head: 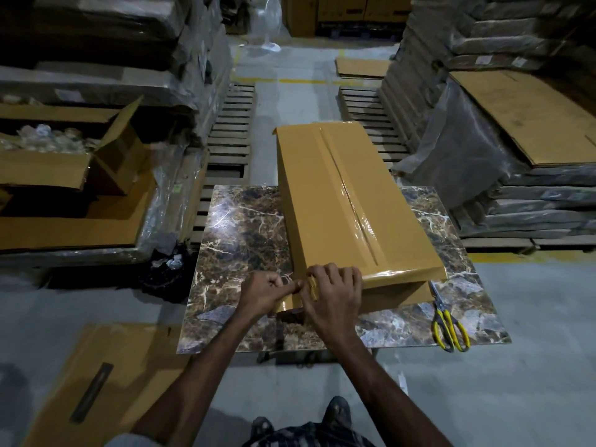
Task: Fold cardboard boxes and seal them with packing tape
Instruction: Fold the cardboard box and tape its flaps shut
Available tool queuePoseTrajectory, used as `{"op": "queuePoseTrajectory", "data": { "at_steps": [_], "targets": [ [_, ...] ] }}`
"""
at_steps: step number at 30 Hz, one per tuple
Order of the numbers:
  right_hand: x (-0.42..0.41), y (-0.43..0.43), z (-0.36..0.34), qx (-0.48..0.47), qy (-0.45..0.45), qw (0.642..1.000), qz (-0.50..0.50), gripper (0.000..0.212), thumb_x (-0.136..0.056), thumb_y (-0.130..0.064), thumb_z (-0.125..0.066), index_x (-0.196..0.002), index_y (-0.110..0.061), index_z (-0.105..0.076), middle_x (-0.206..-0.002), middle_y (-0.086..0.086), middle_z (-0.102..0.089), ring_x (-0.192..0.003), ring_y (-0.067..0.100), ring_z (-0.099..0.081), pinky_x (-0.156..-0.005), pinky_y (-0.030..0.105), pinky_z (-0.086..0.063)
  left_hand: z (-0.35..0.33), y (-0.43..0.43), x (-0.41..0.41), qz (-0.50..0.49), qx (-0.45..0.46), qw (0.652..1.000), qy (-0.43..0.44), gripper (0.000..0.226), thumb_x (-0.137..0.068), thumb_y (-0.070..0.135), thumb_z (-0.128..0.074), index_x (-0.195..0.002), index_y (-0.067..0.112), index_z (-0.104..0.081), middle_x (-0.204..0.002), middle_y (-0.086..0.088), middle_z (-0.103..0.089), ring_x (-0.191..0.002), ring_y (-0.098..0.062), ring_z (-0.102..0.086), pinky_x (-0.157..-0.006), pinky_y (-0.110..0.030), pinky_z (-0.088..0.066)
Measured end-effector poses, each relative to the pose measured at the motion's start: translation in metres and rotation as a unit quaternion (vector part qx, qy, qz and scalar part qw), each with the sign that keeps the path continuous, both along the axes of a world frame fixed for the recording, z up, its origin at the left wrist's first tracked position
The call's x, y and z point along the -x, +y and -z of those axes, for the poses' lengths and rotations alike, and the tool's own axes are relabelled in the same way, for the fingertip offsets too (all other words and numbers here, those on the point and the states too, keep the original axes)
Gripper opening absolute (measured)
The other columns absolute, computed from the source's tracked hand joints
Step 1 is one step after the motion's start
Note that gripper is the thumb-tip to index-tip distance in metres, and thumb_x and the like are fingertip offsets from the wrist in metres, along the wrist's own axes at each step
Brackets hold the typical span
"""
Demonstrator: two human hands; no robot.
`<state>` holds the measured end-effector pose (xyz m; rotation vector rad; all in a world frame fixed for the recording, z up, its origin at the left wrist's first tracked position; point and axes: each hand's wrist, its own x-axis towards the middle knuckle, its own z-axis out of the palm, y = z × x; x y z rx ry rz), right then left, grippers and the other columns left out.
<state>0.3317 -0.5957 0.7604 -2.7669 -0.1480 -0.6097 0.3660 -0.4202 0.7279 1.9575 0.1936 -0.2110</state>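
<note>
Dim warehouse; grey concrete floor (483, 398) with yellow lines (309, 81); wooden pallets (230, 124) between wrapped stacks (467, 37); white fan (271, 21) behind.
</note>
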Motion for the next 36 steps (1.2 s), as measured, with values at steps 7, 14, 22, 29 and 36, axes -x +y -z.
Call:
{"op": "queuePoseTrajectory", "data": {
  "at_steps": [7,14,22,29,36],
  "targets": [
    [-0.001,0.006,0.009,-0.017,-0.016,1.0,0.007,0.024,-0.089,-0.04,-0.068,-0.109,-0.026,-0.068,-0.102,-0.001,-0.061,-0.097,0.025,-0.055,-0.107,0.049,-0.041,0.0,0.008,0.007,0.03,-0.142,0.986,-0.085,0.071,-0.075,0.08,-0.068,-0.043,0.021,-0.045,-0.04,0.01,-0.044,-0.041,-0.007,-0.045,-0.071,-0.036,-0.042],
    [0.0,0.012,0.01,0.002,-0.011,0.999,0.034,0.026,-0.09,-0.04,-0.066,-0.113,-0.027,-0.066,-0.105,0.0,-0.061,-0.101,0.025,-0.055,-0.108,0.05,-0.039,-0.024,-0.005,0.011,0.014,-0.399,0.916,-0.046,0.074,-0.079,0.09,-0.052,-0.051,0.021,-0.058,-0.054,0.008,-0.056,-0.062,-0.019,-0.054,-0.094,-0.042,-0.031],
    [0.008,0.009,-0.001,-0.054,0.005,0.998,0.022,0.035,-0.093,-0.052,-0.065,-0.119,-0.028,-0.062,-0.117,-0.005,-0.061,-0.113,0.018,-0.054,-0.12,0.05,-0.027,-0.007,0.004,0.012,0.006,-0.3,0.954,-0.023,0.076,-0.068,0.096,-0.046,-0.054,0.022,-0.056,-0.054,0.012,-0.055,-0.058,-0.011,-0.054,-0.099,-0.045,-0.043],
    [0.037,-0.126,0.017,-0.294,-0.102,0.912,0.266,0.021,-0.097,-0.027,-0.061,-0.107,-0.009,-0.066,-0.105,0.01,-0.065,-0.098,0.027,-0.061,-0.081,0.029,-0.042,0.009,0.023,0.014,0.085,0.017,0.996,-0.005,0.04,-0.076,0.051,-0.088,-0.108,0.029,-0.08,-0.113,0.015,-0.076,-0.104,-0.01,-0.072,-0.087,-0.029,-0.059],
    [0.021,-0.276,0.134,-0.157,0.288,0.877,0.351,0.038,-0.097,-0.029,-0.067,-0.121,0.0,-0.066,-0.109,0.033,-0.063,-0.105,0.05,-0.062,-0.085,0.052,-0.052,0.015,0.028,0.002,0.126,0.122,0.983,0.063,0.018,-0.074,0.025,-0.091,-0.09,0.026,-0.083,-0.099,0.005,-0.081,-0.088,-0.012,-0.075,-0.077,-0.022,-0.056]
  ]
}}
